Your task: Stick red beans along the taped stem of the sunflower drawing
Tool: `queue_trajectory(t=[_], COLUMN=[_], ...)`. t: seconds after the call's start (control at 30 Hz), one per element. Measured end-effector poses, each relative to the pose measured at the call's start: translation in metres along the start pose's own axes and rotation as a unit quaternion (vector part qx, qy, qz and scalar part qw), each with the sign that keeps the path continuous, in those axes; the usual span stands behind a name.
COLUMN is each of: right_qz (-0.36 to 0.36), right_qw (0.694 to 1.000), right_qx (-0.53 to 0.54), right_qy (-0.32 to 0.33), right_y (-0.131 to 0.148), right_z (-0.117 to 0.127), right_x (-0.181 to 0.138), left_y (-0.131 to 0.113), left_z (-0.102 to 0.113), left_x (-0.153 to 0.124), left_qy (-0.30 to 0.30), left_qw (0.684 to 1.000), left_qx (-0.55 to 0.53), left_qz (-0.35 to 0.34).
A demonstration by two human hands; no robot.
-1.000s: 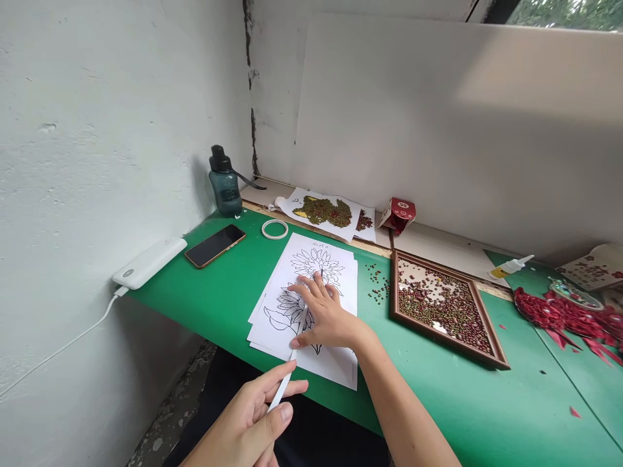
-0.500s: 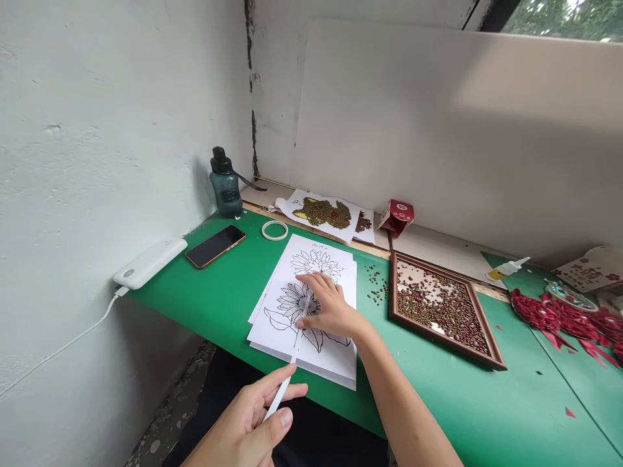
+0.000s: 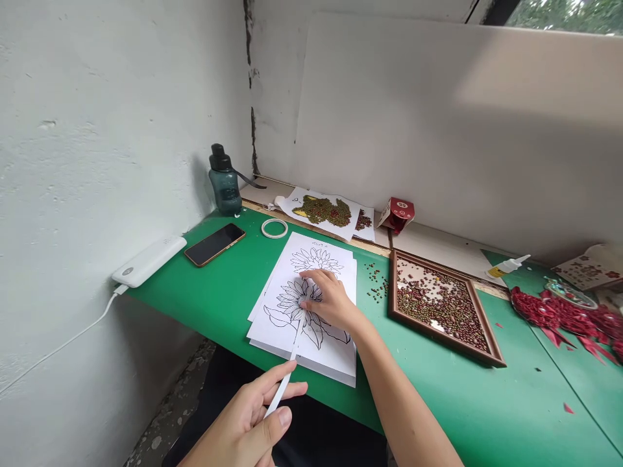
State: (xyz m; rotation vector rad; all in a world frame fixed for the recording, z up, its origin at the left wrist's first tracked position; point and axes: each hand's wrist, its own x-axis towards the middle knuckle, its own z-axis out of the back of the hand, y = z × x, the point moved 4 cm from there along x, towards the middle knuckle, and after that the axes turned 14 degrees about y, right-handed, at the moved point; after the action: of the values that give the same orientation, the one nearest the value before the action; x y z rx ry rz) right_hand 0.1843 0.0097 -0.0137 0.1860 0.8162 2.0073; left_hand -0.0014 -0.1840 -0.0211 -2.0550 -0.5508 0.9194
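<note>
Left hand (image 3: 257,415) is closed around a thin flat white strip (image 3: 281,392), held between thumb and fingers just in front of the near edge of the green-topped counter (image 3: 219,305); the strip slants up from there onto a stack of white paper sheets (image 3: 335,370) printed with black outline sunflowers. Right hand (image 3: 335,303) is open, palm down over the stack, fingers bent, thumb and index apart near the lower flower's centre; cannot tell whether it presses on the strip's far end. Sheets lie flat, slightly fanned, near the counter's front edge. Right of them, small loose red and green beans (image 3: 377,280), then a brown rectangular frame (image 3: 450,342) with many more beans inside. Behind the stack, a white sheet bearing a green bean animal picture (image 3: 324,214) with yellow patches, beside a small red and pale cardboard box (image 3: 402,209). Left of the stack: a white ring (image 3: 263,228), a black-screened phone with an orange-brown edge (image 3: 215,244), a dark teal plastic bottle with a black cap (image 3: 227,191), and a white oblong device (image 3: 150,261) with a cable, beside the wall. Far right: a white squeeze bottle with a yellow label (image 3: 506,267), near red ribbon-like material (image 3: 540,311).
</note>
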Motion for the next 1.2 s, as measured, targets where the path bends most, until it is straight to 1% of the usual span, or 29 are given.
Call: queue_trajectory(t=[0.17, 0.3, 0.47, 0.6, 0.7, 0.77, 0.83, 0.9, 0.97, 1.03, 1.13, 1.2], right_qz=[-0.007, -0.032, -0.051, -0.049, -0.035, -0.023, -0.008, 0.012, 0.026, 0.036, 0.038, 0.052], right_qw=[0.996, 0.989, 0.982, 0.98, 0.979, 0.976, 0.973, 0.973, 0.974, 0.979, 0.986, 0.988], right_qx=[0.025, 0.047, 0.083, 0.074, 0.067, 0.07, 0.071, 0.069, 0.072, 0.085, 0.11, 0.105], right_qy=[-0.08, -0.139, -0.164, -0.178, -0.189, -0.203, -0.218, -0.222, -0.214, -0.182, -0.118, -0.098], right_y=[-0.011, -0.02, -0.03, -0.031, -0.024, -0.014, 0.003, 0.024, 0.043, 0.056, 0.061, 0.06], right_z=[0.0, 0.003, 0.006, 0.005, 0.007, 0.012, 0.018, 0.019, 0.01, -0.009, -0.046, -0.064], right_x=[0.007, 0.011, 0.016, 0.015, 0.011, 0.004, -0.007, -0.024, -0.047, -0.071, -0.1, -0.109], left_y=[0.001, 0.002, 0.004, 0.004, 0.005, 0.004, 0.003, 0.001, -0.001, -0.003, -0.003, -0.003], left_z=[0.001, 0.0, 0.001, 0.001, 0.001, 0.0, 0.0, -0.002, -0.003, -0.003, -0.003, -0.003], left_x=[-0.001, -0.002, -0.001, 0.001, 0.003, 0.004, 0.006, 0.007, 0.008, 0.009, 0.012, 0.013], left_qy=[-0.012, -0.013, -0.01, -0.005, 0.009, 0.019, 0.027, 0.034, 0.041, 0.041, 0.045, 0.055], left_qw=[1.0, 1.0, 1.0, 1.0, 1.0, 0.999, 0.999, 0.998, 0.997, 0.996, 0.994, 0.992], left_qx=[0.008, 0.008, 0.006, -0.003, -0.011, -0.018, -0.022, -0.022, -0.021, -0.026, -0.028, -0.022], left_qz=[-0.005, -0.003, -0.007, -0.021, -0.027, -0.032, -0.038, -0.046, -0.058, -0.074, -0.099, -0.111])
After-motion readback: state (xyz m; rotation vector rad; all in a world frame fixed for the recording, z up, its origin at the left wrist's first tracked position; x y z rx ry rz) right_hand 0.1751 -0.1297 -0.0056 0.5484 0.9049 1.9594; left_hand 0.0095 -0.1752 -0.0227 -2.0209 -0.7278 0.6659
